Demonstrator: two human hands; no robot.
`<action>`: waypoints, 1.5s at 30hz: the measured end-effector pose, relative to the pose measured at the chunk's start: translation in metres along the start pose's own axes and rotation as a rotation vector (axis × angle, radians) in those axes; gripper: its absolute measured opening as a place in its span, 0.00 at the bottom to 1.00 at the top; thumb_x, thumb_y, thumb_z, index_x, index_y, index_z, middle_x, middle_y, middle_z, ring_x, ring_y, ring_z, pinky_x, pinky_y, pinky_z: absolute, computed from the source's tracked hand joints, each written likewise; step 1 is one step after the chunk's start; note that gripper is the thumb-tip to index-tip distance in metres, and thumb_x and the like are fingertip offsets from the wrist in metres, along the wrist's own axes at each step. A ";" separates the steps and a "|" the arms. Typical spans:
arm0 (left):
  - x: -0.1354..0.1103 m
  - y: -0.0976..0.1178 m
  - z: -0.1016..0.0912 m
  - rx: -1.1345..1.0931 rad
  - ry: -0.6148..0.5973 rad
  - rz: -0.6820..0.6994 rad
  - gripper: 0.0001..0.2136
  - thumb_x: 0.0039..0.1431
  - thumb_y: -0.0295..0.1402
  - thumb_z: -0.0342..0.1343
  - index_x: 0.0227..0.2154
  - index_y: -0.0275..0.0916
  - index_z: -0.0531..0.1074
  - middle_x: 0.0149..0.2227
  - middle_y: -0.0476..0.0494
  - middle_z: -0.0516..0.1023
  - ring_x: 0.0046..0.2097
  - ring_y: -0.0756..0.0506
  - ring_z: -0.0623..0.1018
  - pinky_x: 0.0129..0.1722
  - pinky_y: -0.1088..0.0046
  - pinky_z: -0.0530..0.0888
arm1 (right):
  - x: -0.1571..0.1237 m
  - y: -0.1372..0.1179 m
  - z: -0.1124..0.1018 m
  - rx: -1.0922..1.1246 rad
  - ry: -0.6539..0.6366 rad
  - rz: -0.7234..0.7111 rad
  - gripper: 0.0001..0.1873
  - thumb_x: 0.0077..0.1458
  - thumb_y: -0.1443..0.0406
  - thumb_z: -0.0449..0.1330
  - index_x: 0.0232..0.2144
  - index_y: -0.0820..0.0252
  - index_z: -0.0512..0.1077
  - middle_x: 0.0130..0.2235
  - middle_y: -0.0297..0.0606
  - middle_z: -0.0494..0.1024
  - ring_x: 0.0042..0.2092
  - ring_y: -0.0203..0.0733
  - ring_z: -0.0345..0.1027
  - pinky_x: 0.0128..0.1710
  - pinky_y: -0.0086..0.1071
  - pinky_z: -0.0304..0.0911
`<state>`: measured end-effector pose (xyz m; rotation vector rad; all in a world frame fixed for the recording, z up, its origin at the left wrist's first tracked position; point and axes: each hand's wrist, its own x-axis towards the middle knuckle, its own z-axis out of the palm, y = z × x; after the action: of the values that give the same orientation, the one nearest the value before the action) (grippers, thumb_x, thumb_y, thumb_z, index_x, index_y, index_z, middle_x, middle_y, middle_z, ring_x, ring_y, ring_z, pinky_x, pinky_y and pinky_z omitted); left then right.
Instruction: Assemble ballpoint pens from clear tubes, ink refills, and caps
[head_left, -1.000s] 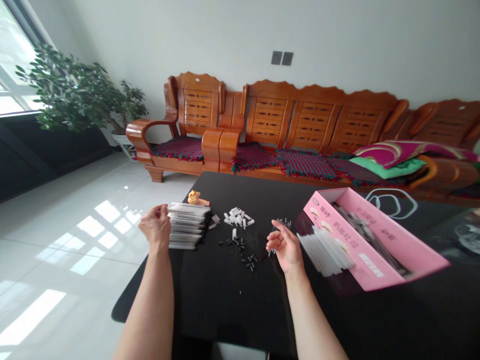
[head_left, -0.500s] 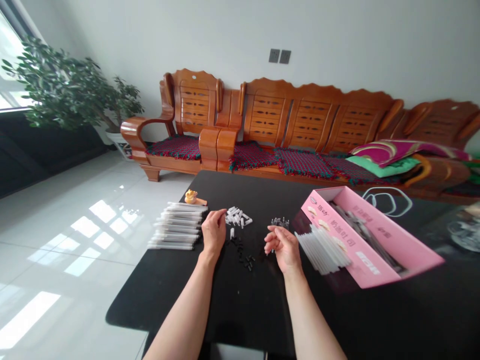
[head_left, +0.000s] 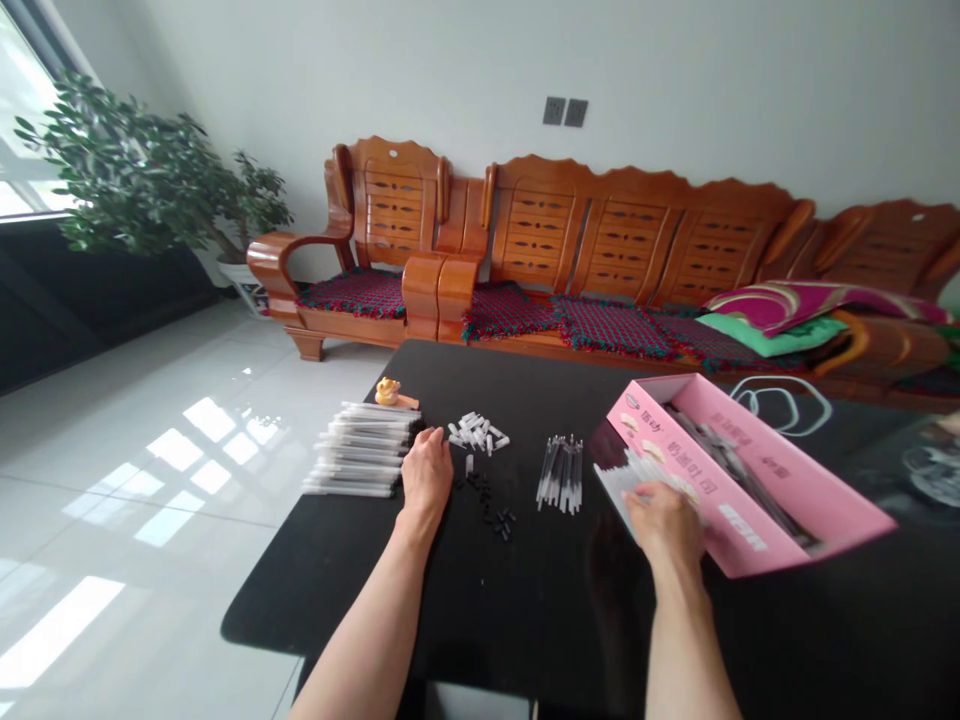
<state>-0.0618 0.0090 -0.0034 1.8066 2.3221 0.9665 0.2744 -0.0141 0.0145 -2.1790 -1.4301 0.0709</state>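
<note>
there are two hands (head_left: 427, 475), one box (head_left: 739, 528), two sockets (head_left: 554, 111).

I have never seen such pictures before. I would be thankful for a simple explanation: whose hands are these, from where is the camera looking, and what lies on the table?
There is no machine here: these are a person's two bare hands, seen by a camera worn on that person's head, looking forward and down. The left hand is beside a row of whitish tubes with black ends; whether it holds something is too small to tell. The right hand is at a row of plain whitish tubes, near a long open pink box; its fingertips are not clear enough to show a hold. Between the hands, on the shiny black table, lie small white pieces, small black pieces and thin, partly dark rods.
</note>
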 end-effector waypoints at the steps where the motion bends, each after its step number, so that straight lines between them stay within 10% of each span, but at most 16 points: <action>1: 0.000 0.000 0.000 0.013 -0.019 -0.009 0.12 0.62 0.29 0.50 0.46 0.37 0.75 0.51 0.37 0.77 0.45 0.41 0.79 0.43 0.68 0.74 | 0.001 0.006 -0.001 -0.095 -0.028 -0.001 0.06 0.43 0.61 0.63 0.25 0.57 0.76 0.26 0.46 0.79 0.27 0.53 0.73 0.23 0.39 0.63; 14: -0.003 0.005 0.004 0.004 -0.170 0.090 0.12 0.62 0.27 0.50 0.43 0.38 0.75 0.46 0.37 0.77 0.44 0.43 0.78 0.43 0.71 0.71 | 0.004 0.016 0.010 -0.197 -0.207 -0.102 0.11 0.43 0.57 0.65 0.17 0.52 0.69 0.22 0.38 0.76 0.26 0.50 0.72 0.21 0.36 0.56; 29: 0.000 0.005 0.001 -0.123 -0.067 0.062 0.09 0.62 0.29 0.50 0.35 0.39 0.76 0.36 0.44 0.76 0.36 0.47 0.77 0.38 0.74 0.68 | 0.003 -0.004 0.007 -0.196 -0.254 -0.162 0.09 0.42 0.64 0.64 0.14 0.53 0.69 0.21 0.37 0.75 0.25 0.46 0.70 0.21 0.34 0.55; 38: -0.006 0.016 0.004 -0.016 -0.265 0.115 0.08 0.56 0.38 0.59 0.35 0.41 0.75 0.37 0.44 0.78 0.38 0.45 0.77 0.36 0.74 0.67 | -0.010 -0.058 0.008 1.010 -0.384 0.069 0.09 0.45 0.60 0.61 0.21 0.59 0.68 0.16 0.32 0.73 0.12 0.35 0.62 0.10 0.25 0.53; 45: -0.005 0.016 0.006 -0.083 -0.240 0.130 0.04 0.54 0.33 0.59 0.32 0.40 0.74 0.32 0.46 0.79 0.35 0.46 0.77 0.34 0.74 0.66 | -0.023 -0.087 0.052 1.449 -0.359 0.085 0.08 0.44 0.64 0.65 0.26 0.61 0.70 0.22 0.38 0.80 0.18 0.40 0.72 0.16 0.28 0.67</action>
<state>-0.0440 0.0089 -0.0019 1.9394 2.0174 0.7962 0.1753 0.0127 0.0041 -0.9895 -0.8739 1.1634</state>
